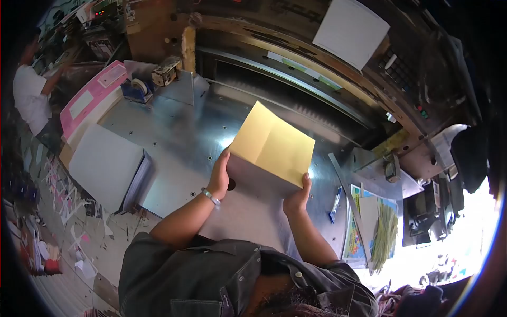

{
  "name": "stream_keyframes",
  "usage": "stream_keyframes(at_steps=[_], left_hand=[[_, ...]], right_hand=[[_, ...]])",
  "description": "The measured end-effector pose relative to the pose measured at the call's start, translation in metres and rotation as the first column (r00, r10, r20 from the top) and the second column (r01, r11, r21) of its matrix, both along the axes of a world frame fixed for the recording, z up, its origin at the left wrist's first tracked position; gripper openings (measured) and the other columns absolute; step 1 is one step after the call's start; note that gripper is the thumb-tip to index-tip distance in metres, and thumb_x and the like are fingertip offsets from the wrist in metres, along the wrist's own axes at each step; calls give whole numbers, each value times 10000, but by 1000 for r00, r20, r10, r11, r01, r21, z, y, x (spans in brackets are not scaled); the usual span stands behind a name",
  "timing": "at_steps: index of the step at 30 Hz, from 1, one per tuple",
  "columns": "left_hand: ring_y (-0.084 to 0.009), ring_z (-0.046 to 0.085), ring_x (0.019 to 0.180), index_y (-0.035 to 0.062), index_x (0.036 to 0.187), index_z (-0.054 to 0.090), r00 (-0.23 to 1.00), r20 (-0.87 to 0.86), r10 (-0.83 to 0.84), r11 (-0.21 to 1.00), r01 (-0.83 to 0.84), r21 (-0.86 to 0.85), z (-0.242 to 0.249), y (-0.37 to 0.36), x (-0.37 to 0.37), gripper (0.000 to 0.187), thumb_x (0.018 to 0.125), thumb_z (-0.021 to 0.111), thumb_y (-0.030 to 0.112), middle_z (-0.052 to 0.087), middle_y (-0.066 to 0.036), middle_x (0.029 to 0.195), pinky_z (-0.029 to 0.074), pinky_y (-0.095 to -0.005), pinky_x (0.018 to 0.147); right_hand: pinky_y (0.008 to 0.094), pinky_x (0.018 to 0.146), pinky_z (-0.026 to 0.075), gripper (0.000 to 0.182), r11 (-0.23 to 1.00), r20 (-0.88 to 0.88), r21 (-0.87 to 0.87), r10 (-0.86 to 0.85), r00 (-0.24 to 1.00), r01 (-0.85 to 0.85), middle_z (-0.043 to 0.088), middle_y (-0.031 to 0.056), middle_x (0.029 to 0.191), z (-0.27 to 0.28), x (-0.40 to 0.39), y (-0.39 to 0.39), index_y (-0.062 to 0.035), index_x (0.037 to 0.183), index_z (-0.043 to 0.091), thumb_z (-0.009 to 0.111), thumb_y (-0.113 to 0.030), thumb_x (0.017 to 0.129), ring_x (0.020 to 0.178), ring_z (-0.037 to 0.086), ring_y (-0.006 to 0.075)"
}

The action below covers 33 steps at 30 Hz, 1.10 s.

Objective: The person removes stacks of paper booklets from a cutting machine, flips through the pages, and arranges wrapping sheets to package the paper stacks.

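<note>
A stack of yellow paper (pixel 280 145), with a faint crease across its top, is held between both hands above the metal table of a large machine. My left hand (pixel 219 174) grips its left edge, the thumb along the side and a band on the wrist. At the near right corner my right hand (pixel 299 196) holds the stack with its thumb up. The fingers of both hands are mostly hidden beneath or behind the paper.
A tall white paper stack (pixel 105 164) stands at the left, near a pink folder (pixel 92 98) and a tape dispenser (pixel 137 90). Rightward lie a blue pen (pixel 336 205), a long metal strip (pixel 351 208) and yellowish paper strips (pixel 385 235). A person (pixel 33 98) is at far left.
</note>
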State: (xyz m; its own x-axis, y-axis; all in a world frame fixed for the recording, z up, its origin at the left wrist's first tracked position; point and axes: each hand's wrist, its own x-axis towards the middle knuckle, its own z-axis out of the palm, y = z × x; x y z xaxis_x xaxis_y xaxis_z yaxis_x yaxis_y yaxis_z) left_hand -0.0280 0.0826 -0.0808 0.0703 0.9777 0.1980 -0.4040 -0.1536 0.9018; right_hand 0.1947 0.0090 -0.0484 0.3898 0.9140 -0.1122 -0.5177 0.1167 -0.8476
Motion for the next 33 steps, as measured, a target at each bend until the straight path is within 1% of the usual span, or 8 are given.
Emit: stream_keyframes(at_steps=[4, 7, 11, 12, 16, 22, 24, 33], left_hand=[[-200, 434, 1367, -16, 1427, 496, 958, 87, 273, 962, -269, -53, -5, 45, 3, 540, 1146, 323, 412, 518, -98, 1448, 277, -332, 1194], [-186, 470, 1127, -2, 1203, 523, 935, 77, 347, 938, -346, -26, -2, 85, -8, 510, 1142, 327, 465, 522, -84, 1222, 340, -307, 1078], [-226, 471, 1090, -37, 1186, 487, 871, -49, 489, 872, -487, 51, -33, 157, -29, 596, 1125, 328, 534, 503, -151, 1173, 364, -330, 1055], [-239, 473, 1083, -48, 1177, 480, 844, -82, 529, 848, -523, 88, -37, 173, -35, 615, 1123, 324, 544, 500, -162, 1166, 370, -344, 1052], [-306, 503, 1076, -100, 1179, 474, 800, -106, 591, 807, -587, 69, -27, 199, -52, 739, 1101, 285, 610, 524, -221, 1166, 391, -394, 1037], [-298, 547, 980, -85, 1096, 546, 679, -50, 732, 681, -731, 49, 6, 182, -63, 846, 1062, 245, 705, 567, -207, 1048, 443, -409, 954], [-295, 581, 915, -94, 1023, 588, 567, -19, 824, 566, -821, 73, 7, 194, -64, 918, 1036, 231, 752, 600, -202, 972, 476, -418, 885], [-301, 562, 974, -117, 1124, 538, 603, -37, 797, 602, -798, -18, 8, 198, -73, 884, 1036, 313, 734, 576, -220, 1054, 453, -407, 932]], right_hand=[[444, 1165, 342, 698, 993, -46, -115, -10, 999, 5, 570, 107, 1449, 6, -17, 58, -116, 1442, 545, 554, -607, 947, 1350, 499, 293], [436, 1156, 357, 676, 999, -8, -14, 44, 999, -44, 584, 97, 1429, -6, -27, 107, -133, 1425, 560, 563, -607, 944, 1326, 515, 286], [414, 1101, 418, 624, 997, -51, 19, 77, 996, -76, 612, 59, 1344, -5, -51, 151, -148, 1400, 569, 590, -578, 947, 1260, 551, 253], [418, 1222, 280, 823, 981, -21, 47, 187, 982, -186, 379, 50, 1630, -12, -49, 164, -199, 1651, 318, 564, -566, 956, 1465, 382, 255], [456, 1248, 239, 894, 986, 52, 13, 167, 985, -168, 265, 44, 1685, -19, -69, 204, -213, 1680, 228, 557, -604, 947, 1546, 248, 264], [421, 1121, 396, 643, 973, -21, 16, 231, 973, -231, 566, 55, 1432, 1, -97, 235, -162, 1421, 551, 578, -600, 950, 1301, 521, 255], [417, 1122, 393, 644, 974, -13, -8, 226, 974, -226, 571, 55, 1427, 18, -115, 237, -163, 1411, 560, 579, -607, 943, 1303, 518, 251], [409, 1106, 398, 633, 971, 35, -13, 237, 971, -237, 605, 49, 1376, 21, -131, 243, -154, 1384, 577, 531, -618, 956, 1288, 532, 247]])
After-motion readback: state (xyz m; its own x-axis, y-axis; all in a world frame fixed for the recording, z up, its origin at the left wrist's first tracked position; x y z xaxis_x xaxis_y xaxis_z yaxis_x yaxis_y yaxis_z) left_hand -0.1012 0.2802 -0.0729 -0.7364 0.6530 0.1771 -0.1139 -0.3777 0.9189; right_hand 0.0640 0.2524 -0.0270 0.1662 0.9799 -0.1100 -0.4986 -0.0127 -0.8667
